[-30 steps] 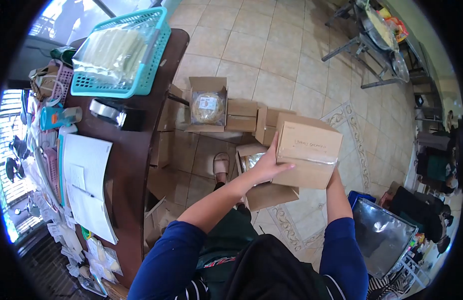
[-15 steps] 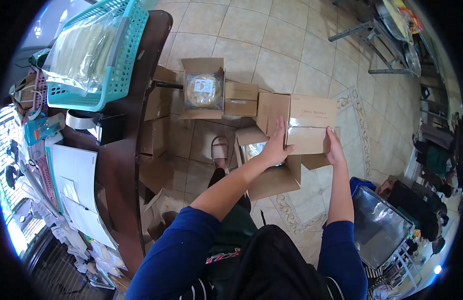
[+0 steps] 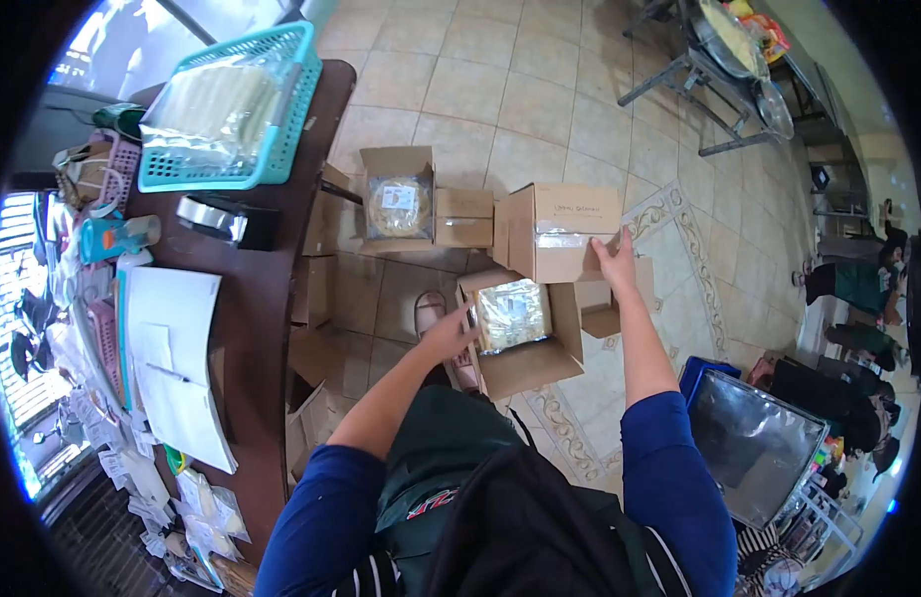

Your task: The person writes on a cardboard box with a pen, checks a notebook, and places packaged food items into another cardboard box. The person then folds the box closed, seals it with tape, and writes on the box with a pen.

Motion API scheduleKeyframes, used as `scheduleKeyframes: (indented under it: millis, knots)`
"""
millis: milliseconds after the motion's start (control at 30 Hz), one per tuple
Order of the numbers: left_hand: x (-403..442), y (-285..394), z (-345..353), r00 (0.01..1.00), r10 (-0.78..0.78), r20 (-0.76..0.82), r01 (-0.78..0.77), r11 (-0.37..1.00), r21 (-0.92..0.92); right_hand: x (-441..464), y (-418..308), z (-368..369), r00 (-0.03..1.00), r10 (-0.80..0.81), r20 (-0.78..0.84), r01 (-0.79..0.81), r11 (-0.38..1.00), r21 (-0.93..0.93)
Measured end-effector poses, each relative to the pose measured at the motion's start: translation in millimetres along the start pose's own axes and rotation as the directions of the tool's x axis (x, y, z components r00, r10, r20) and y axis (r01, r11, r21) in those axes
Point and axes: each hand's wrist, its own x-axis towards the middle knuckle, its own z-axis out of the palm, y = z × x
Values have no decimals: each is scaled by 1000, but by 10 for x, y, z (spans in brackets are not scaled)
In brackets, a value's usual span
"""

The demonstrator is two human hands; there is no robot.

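Observation:
A closed cardboard box [image 3: 575, 214] with clear tape and handwriting stands in front of me. My right hand [image 3: 615, 261] is closed on its near right corner, thumb on the taped face. Nearer to me is an open cardboard box [image 3: 525, 370] with a shiny clear-wrapped package [image 3: 513, 315] inside. At this box's left wall is my left hand [image 3: 454, 333], fingers apart; whether they press on the cardboard I cannot tell. Farther left, another open box [image 3: 399, 159] holds a round wrapped item with a white label [image 3: 398, 197]. A small closed box [image 3: 464, 217] sits beside it.
On the left, a dark table [image 3: 272, 298] carries a turquoise basket [image 3: 232, 174] of plastic bags, tape [image 3: 212, 216] and papers [image 3: 177, 358]. More boxes [image 3: 316, 298] stand along its edge. A metal stand [image 3: 694, 80] is far right; a plastic-covered crate [image 3: 754, 438] is near right.
My left hand has left the closed box and moved down-left to the open box's left wall. My right hand stays on the closed box. The wrapped package inside the open box is more exposed.

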Motion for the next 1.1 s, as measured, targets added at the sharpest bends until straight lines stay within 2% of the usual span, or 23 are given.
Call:
scheduleKeyframes:
  millis: [33,67,133,167,200,267,333,367,400,433,467,500,567,600,700,733,767,800,833,933,1000,1033,1100]
  knots:
    - [-272,-344,131,998,12,-69,-8,999,54,-129,-149,-48,998,7,-56,-12,996,-91]
    - [-545,-658,238,996,56,-63,-57,998,-8,-264,-235,-55,998,-10,-63,5,997,-76]
    - [-1191,-1042,396,981,-174,90,158,974,161,-546,-395,-82,987,-125,-100,87,944,-317]
    - [-1534,-1259,538,959,-264,101,262,965,31,-689,-355,-27,966,-242,-94,191,907,-374]
    - [-1791,-1448,659,930,-281,236,290,957,-2,-842,-286,56,924,-373,-82,306,852,-424]
    - [-2299,-1869,1096,945,-164,282,173,985,-8,-1219,-186,244,839,-544,3,505,776,-378]
    - [-2729,-1827,1370,935,-186,302,184,982,35,-1613,-57,426,766,-596,241,639,665,-386]
    - [-2840,-1731,1536,880,-364,306,427,888,-171,-1861,-63,450,729,-555,400,684,612,-398]
    - [-2958,-1589,1674,794,-529,299,608,700,-376,-1968,247,720,666,-557,496,745,530,-405]
    - [-2966,-1661,1895,723,-592,356,669,469,-576,-2128,281,768,579,-461,673,798,491,-350]
    - [-2978,-1725,2105,642,-648,410,660,196,-725,-2290,187,764,513,-265,816,743,613,-269]
    - [-2902,-2073,2440,793,-540,284,546,422,-723,-2372,363,886,386,-354,852,752,655,-69]
    - [-2900,-1811,2433,734,-596,326,536,215,-816,-2411,424,1018,151,-381,912,820,563,99]
    - [-2908,-1797,2388,741,-595,311,507,192,-840,-2384,336,1066,120,-382,916,841,530,111]
    - [-2959,-1856,2385,718,-615,324,545,208,-813,-2259,148,1147,213,-347,913,845,535,6]
    - [-2972,-1928,2345,719,-628,297,543,242,-804,-2063,168,1293,162,-423,892,931,365,3]
    - [-3009,-1945,2325,721,-635,278,546,274,-792,-2050,-129,1225,425,-83,902,660,710,-245]
    - [-3046,-1945,2330,724,-642,254,545,306,-781,-2029,-386,1090,422,-218,880,719,672,-178]
    - [-3099,-1923,2263,731,-657,185,507,341,-792,-1833,-419,1208,349,-426,834,884,446,-142]
    - [-3275,-1888,2102,727,-682,79,451,388,-803,-1745,-962,1270,381,-542,749,894,423,-148]
    - [-3549,-1591,1863,666,-731,-151,415,531,-738,-1857,-1329,1412,350,-679,645,899,437,-27]
    - [-3552,-1654,1910,674,-726,-137,413,525,-745,-2044,-1596,1418,324,-719,615,899,436,36]
    - [-3535,-1837,1913,637,-694,-334,265,605,-751,-2517,-2186,1412,267,-811,520,892,412,186]
